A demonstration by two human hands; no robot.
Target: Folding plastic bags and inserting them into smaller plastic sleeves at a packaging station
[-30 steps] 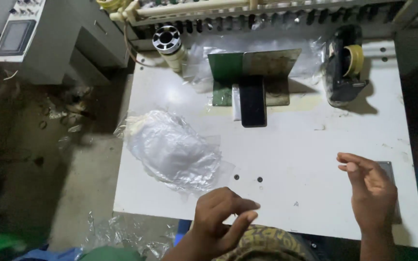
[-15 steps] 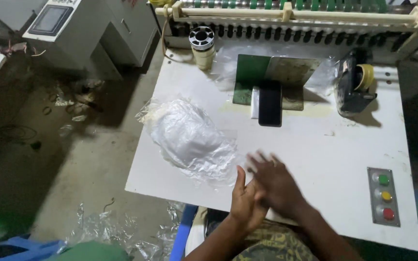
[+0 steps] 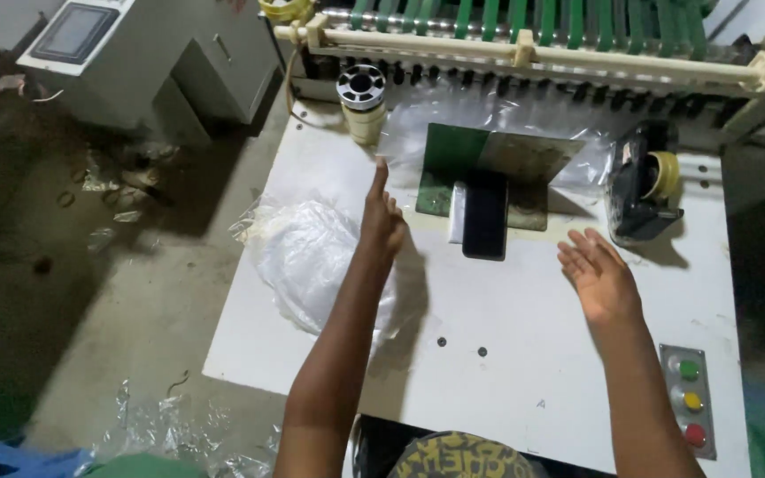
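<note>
Small factory floor or packing workshop, not a home. White steel machine table (image 3: 524, 354) with a green/yellow/red button panel (image 3: 690, 403) set in its corner. Green-belted conveyor or feeder (image 3: 542, 35) runs along the back. Grey control cabinet (image 3: 135, 62) with a touchscreen stands left. Tape dispenser (image 3: 644, 186) on the table, heap of clear plastic bags (image 3: 307, 261) at the edge. Bare dusty concrete floor (image 3: 90, 292) littered with plastic scraps
</note>
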